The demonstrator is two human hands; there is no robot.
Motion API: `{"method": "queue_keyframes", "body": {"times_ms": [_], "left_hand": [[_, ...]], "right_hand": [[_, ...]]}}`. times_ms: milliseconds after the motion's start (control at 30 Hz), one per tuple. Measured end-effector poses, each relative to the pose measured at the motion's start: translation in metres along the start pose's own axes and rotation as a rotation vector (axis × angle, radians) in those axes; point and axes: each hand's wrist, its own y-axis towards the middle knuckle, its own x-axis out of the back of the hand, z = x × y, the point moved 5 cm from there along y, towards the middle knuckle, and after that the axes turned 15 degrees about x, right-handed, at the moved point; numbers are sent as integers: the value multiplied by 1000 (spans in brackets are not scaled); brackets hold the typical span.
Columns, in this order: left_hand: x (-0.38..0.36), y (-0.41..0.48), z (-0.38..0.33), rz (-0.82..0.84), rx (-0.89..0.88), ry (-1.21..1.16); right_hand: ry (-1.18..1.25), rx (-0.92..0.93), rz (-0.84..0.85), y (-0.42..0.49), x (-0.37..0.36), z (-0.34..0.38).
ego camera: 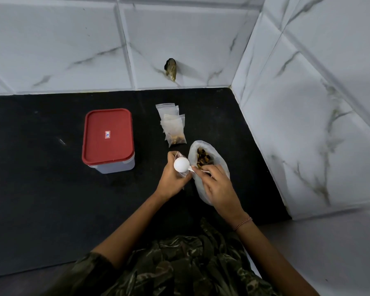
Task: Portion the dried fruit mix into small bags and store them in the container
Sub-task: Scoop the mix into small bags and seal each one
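Note:
My left hand [173, 177] grips a small clear bag [181, 155] upright on the black counter. My right hand [217, 185] pinches the handle of a white plastic spoon [181, 164], whose bowl is turned over at the small bag's mouth. Just right of it lies a large open plastic bag [195, 150] with dried fruit mix [203, 160] inside. A stack of small bags [172, 122] lies behind, the nearest one holding some fruit. The clear container with a red lid [107, 136] stands shut to the left.
The black counter [41, 189] ends at marble-patterned wall tiles behind and on the right. A dark hole [171, 68] shows in the back wall. The counter's front edge runs close to my body.

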Motion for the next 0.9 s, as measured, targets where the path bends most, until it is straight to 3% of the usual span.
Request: {"method": "queue_keyframes", "body": {"times_ms": [100, 200, 900], "left_hand": [[-1, 0, 0, 5, -7, 28], [0, 0, -2, -10, -19, 44], [1, -8, -14, -14, -135, 67]], "right_hand": [[-95, 65, -63, -3, 3, 3], [-82, 4, -145, -4, 6, -3], [-203, 269, 64, 2, 4, -10]]}}
